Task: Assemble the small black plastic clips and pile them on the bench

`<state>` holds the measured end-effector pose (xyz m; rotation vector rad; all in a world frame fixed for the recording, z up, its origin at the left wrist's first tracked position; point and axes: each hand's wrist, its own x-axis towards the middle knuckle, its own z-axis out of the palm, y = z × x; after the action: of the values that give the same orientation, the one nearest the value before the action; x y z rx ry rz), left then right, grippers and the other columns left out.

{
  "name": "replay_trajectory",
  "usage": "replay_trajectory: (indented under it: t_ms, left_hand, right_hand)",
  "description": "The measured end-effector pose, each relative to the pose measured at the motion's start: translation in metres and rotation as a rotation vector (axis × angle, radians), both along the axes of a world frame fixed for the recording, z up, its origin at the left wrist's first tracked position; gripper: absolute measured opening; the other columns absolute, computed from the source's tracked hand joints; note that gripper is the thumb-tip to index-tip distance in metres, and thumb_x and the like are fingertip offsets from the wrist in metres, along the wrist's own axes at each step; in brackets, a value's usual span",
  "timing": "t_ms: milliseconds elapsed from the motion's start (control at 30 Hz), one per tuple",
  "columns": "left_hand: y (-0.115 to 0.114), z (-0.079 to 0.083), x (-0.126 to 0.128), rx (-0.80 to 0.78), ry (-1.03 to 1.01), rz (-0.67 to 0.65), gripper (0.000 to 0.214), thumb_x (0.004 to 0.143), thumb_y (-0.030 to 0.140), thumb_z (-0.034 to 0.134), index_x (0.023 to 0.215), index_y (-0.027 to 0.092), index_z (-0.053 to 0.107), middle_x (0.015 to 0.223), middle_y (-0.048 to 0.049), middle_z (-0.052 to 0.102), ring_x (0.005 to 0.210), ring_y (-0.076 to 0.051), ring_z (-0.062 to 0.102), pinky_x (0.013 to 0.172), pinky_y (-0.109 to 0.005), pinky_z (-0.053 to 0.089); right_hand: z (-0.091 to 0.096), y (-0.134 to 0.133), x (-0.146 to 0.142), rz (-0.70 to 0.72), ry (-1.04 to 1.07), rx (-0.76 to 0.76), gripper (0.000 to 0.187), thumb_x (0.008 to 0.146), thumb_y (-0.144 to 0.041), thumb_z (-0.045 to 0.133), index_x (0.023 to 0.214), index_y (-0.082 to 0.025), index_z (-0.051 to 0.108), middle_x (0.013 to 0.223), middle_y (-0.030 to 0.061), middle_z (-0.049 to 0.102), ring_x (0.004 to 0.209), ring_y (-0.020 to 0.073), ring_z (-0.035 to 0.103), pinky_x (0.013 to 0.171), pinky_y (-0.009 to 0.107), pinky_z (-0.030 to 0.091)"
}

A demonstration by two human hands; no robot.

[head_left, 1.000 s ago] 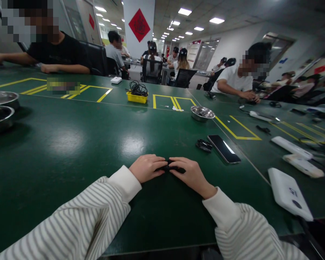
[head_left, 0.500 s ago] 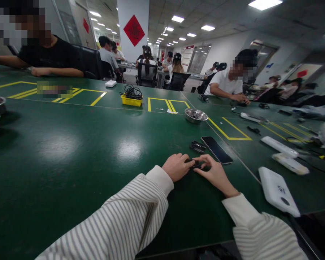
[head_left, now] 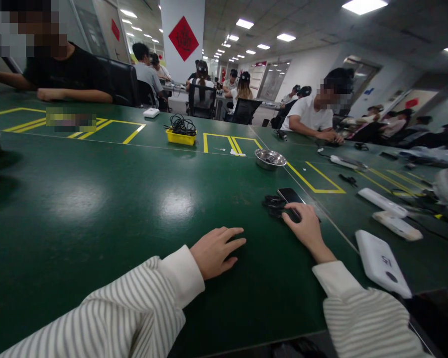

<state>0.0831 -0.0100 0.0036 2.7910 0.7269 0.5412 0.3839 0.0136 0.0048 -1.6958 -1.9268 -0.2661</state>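
My left hand (head_left: 216, 252) is just above or on the green tabletop, empty, its fingers stretched and apart. Farther right, my right hand (head_left: 305, 227) reaches forward with thumb and fingers curved at the edge of a small black cable bundle (head_left: 277, 212). Its fingertips appear to pinch that bundle, though the contact is partly hidden. Against it lies another black cable bundle (head_left: 271, 200); the border between the two is hard to make out. A dark-screened phone (head_left: 289, 194) lies right behind, partly covered by my right hand.
White power banks (head_left: 383, 263) and other white devices (head_left: 383, 201) lie to the right. Beyond are a metal bowl (head_left: 270, 158) with small items and a yellow tray (head_left: 181, 137) of black cables. Yellow tape marks the table (head_left: 115, 209). Several people sit around.
My hands have parted. The left let go of the black cable and moved left and nearer me; the right carried it forward to the other bundle by the phone.
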Motion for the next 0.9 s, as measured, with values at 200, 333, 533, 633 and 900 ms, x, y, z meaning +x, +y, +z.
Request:
replay_trajectory:
  t_ms: [200,333,533,633,900]
  left_hand:
    - [-0.001,0.0,-0.035,-0.042,0.014,0.036,0.043,0.077,0.022,0.05,0.119,0.019,0.043,0.126,-0.0094,0.041,0.109,-0.023,0.044,0.088,-0.039,0.041]
    - [-0.001,0.0,-0.044,-0.044,0.025,0.039,0.041,0.077,0.022,0.05,0.117,0.019,0.045,0.125,-0.0095,0.042,0.109,-0.023,0.044,0.089,-0.04,0.041]
    - [0.007,-0.001,-0.054,0.004,0.014,0.122,0.04,0.077,0.021,0.049,0.116,0.019,0.045,0.123,-0.0093,0.045,0.106,-0.023,0.045,0.089,-0.04,0.041]
    - [0.017,-0.002,-0.065,0.03,-0.038,0.256,0.04,0.076,0.022,0.049,0.116,0.016,0.046,0.12,-0.0109,0.047,0.106,-0.023,0.045,0.09,-0.04,0.04]
    - [0.034,-0.003,-0.086,-0.083,-0.098,0.349,0.027,0.079,0.025,0.044,0.102,0.017,0.057,0.094,-0.0069,0.058,0.088,-0.019,0.053,0.079,-0.034,0.044]
  right_hand:
    - [0.003,0.018,-0.028,0.048,-0.102,-0.077,0.03,0.077,-0.038,0.045,0.092,-0.018,0.063,0.097,0.0076,0.063,0.098,0.0255,0.047,0.078,0.043,0.039]
    - [0.003,0.021,-0.055,0.098,-0.129,-0.076,0.031,0.078,-0.037,0.045,0.094,-0.017,0.063,0.097,0.0083,0.063,0.099,0.0256,0.048,0.079,0.044,0.039]
    - [0.005,0.011,-0.121,0.311,-0.102,-0.114,0.032,0.077,-0.03,0.048,0.104,-0.016,0.058,0.106,0.0091,0.059,0.102,0.0242,0.046,0.082,0.042,0.039]
    - [0.006,-0.001,-0.16,0.46,-0.074,-0.14,0.032,0.077,-0.028,0.05,0.106,-0.017,0.057,0.108,0.0088,0.058,0.103,0.0237,0.045,0.082,0.04,0.039]
    - [0.002,-0.017,-0.206,0.572,0.153,-0.187,0.021,0.08,-0.02,0.047,0.098,-0.021,0.059,0.104,0.0055,0.058,0.1,0.0184,0.048,0.084,0.036,0.04]
